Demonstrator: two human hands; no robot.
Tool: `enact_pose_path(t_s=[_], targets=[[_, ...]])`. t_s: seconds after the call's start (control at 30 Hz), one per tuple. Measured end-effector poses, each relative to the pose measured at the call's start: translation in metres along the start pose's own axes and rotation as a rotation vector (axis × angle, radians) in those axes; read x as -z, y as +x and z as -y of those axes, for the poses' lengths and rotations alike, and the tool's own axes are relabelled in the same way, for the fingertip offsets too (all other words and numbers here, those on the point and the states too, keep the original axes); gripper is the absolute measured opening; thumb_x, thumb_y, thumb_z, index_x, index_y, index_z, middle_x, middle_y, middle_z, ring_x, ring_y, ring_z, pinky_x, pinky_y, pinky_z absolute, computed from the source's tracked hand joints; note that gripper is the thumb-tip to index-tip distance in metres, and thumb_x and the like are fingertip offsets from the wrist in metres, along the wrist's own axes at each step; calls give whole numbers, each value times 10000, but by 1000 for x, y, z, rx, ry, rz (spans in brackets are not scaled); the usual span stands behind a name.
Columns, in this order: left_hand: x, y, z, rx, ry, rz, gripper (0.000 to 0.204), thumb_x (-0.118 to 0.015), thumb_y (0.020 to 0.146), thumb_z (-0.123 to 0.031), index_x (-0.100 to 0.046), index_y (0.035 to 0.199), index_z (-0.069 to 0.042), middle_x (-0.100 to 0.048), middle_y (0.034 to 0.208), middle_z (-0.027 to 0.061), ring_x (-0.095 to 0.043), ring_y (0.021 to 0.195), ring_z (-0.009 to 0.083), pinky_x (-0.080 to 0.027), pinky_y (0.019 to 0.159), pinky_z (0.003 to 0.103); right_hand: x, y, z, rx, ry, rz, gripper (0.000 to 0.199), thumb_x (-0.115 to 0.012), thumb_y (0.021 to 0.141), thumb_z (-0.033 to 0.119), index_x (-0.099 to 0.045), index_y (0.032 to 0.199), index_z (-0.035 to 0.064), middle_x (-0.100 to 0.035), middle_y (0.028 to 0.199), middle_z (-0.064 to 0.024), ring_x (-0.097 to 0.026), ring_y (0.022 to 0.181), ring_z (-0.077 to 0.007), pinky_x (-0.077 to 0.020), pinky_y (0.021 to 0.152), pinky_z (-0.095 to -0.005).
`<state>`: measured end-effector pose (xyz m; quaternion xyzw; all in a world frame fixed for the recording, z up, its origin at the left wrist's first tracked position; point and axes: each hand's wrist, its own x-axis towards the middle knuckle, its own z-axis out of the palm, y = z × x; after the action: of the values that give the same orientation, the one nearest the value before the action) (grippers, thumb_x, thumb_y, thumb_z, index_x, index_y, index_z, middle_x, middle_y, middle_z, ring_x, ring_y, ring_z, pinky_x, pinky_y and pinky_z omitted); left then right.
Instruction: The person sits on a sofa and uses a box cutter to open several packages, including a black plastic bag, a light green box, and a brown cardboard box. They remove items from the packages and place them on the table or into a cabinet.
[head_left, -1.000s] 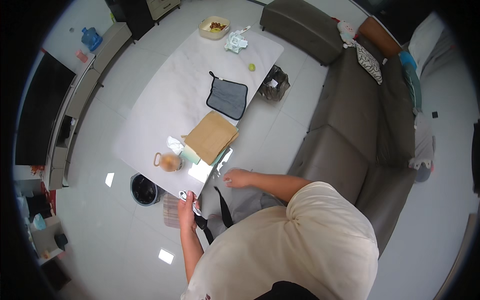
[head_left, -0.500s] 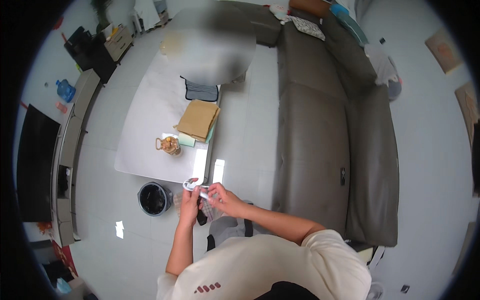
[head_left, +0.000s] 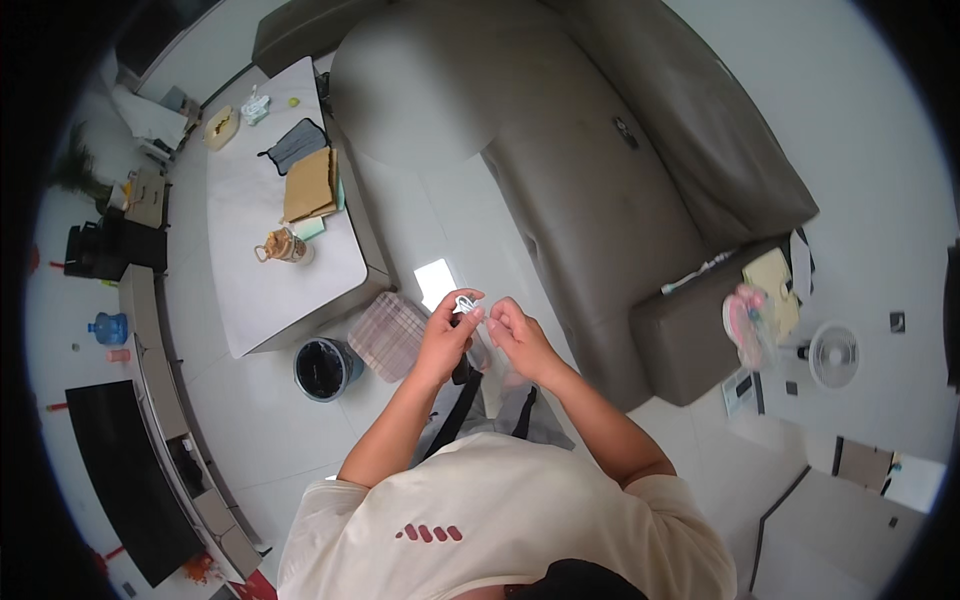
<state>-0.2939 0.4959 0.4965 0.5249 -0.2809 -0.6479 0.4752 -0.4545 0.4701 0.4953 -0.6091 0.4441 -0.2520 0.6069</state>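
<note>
My left hand [head_left: 447, 335] and my right hand [head_left: 513, 330] are raised together in front of my chest. Between their fingertips they pinch a small white object [head_left: 466, 303], looped like a thin cord or clip; its exact kind is too small to tell. Below my hands a grey bag with black straps [head_left: 462, 400] lies on the white tiled floor. A checked mat [head_left: 385, 333] lies on the floor just left of my left hand.
A white low table [head_left: 262, 262] at upper left carries a brown paper bag [head_left: 309, 186], a glass jar [head_left: 282, 246] and a dark cloth [head_left: 296, 146]. A black bin [head_left: 322, 368] stands by its corner. A grey sofa [head_left: 610, 190] fills the right, with a small fan [head_left: 833, 354] beyond.
The view has swung right, so the table moved to the upper left. My hands have come closer together and higher, both now on the small white object.
</note>
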Motion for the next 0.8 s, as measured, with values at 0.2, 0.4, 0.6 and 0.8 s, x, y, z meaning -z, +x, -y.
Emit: enact_pose_path(t_s=[0.2, 0.4, 0.6, 0.8], targets=[[-3, -101, 27, -107, 217, 60, 229, -670, 881, -94, -596, 1095, -60, -585, 842, -33, -495, 733, 44, -403, 622, 199, -41, -100, -22, 4, 217, 26, 106, -477, 938, 130, -440, 1017, 71, -554, 813, -41, -474, 672, -96, -403, 622, -247], [35, -206, 57, -239, 328, 409, 203, -677, 861, -59, -592, 1041, -22, -613, 937, 38, -614, 727, 104, -468, 669, 238, -127, -206, -34, 64, 500, -12, 221, -472, 879, 83, -421, 1093, 64, -548, 937, -49, -496, 736, -93, -424, 663, -259], [115, -328, 105, -120, 419, 473, 188, -700, 833, -25, -592, 987, -12, -634, 895, 61, -650, 757, 137, -523, 707, 264, -260, -305, -50, -54, 691, -72, 262, -384, 954, 272, -431, 1116, 71, -515, 936, -37, -500, 748, -111, -436, 686, -275], [189, -437, 124, -45, 532, 493, 264, -763, 778, -65, -597, 978, -16, -640, 869, 38, -621, 785, 97, -508, 712, 256, -369, -382, -44, -147, 521, -8, 393, -376, 1007, 462, -420, 1107, 84, -477, 849, -7, -457, 696, -85, -379, 593, -224]])
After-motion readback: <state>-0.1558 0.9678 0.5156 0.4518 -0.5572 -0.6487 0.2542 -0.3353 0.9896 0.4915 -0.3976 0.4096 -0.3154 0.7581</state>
